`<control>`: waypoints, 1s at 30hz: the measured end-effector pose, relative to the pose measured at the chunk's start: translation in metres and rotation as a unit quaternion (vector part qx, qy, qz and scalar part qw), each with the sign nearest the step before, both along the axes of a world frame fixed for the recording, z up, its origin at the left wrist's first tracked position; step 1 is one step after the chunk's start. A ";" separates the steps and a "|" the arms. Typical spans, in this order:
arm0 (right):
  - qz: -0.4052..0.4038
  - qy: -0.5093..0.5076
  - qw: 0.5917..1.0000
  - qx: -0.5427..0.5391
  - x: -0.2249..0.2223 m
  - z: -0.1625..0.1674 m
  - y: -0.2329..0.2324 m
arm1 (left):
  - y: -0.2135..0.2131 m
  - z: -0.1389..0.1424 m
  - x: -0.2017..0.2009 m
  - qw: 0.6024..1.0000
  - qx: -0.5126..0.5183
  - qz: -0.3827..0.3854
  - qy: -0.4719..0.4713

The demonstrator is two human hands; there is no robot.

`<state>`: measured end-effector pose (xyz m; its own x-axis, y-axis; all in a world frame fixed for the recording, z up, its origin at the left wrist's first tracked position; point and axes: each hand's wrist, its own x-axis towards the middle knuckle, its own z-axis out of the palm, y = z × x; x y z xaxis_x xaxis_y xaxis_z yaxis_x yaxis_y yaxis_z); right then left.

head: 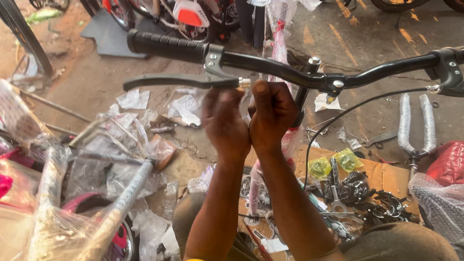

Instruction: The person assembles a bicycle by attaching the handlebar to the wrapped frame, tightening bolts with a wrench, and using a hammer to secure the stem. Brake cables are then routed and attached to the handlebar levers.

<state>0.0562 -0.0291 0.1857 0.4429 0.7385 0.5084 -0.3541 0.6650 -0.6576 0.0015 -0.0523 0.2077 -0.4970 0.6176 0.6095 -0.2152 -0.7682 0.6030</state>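
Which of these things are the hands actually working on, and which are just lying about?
In hand:
left hand
right hand
brake lever
handlebar
brake cable

Lying about:
wrapped bike frame
wrapped fork
cardboard with loose parts
torn wrapping scraps

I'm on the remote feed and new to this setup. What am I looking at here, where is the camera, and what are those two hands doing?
There is one picture, taken by a camera on the person's head, looking down at their own bare hands. No machine is involved. In front of them runs a black bicycle handlebar with a rubber grip and a brake lever. The left hand and right hand are raised together just under the lever's end; what the fingers pinch is too small to tell. A thin black cable curves down from the other brake lever. Below lie a flattened cardboard box with small metal parts, and plastic-wrapped bicycle frames.
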 end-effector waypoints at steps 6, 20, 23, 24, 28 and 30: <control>0.043 -0.050 0.997 0.034 0.011 -0.010 0.004 | -0.021 0.004 -0.008 0.935 -0.050 -0.333 -0.114; 0.034 -0.076 0.995 -0.046 0.016 -0.007 -0.002 | -0.005 -0.024 -0.027 0.993 -0.080 0.000 0.089; 0.127 -0.042 0.991 -0.022 0.022 -0.015 -0.002 | 0.006 -0.038 -0.023 0.979 -0.126 -0.048 0.154; 0.126 -0.060 0.990 -0.009 0.024 -0.019 -0.002 | 0.009 -0.043 -0.021 0.973 -0.149 -0.069 0.161; 0.157 -0.096 0.983 -0.003 0.030 -0.033 -0.002 | 0.040 -0.047 -0.023 0.976 0.071 -0.204 0.011; 0.126 -0.145 0.981 -0.038 0.036 -0.035 0.000 | 0.055 -0.041 -0.015 0.958 0.092 -0.271 0.033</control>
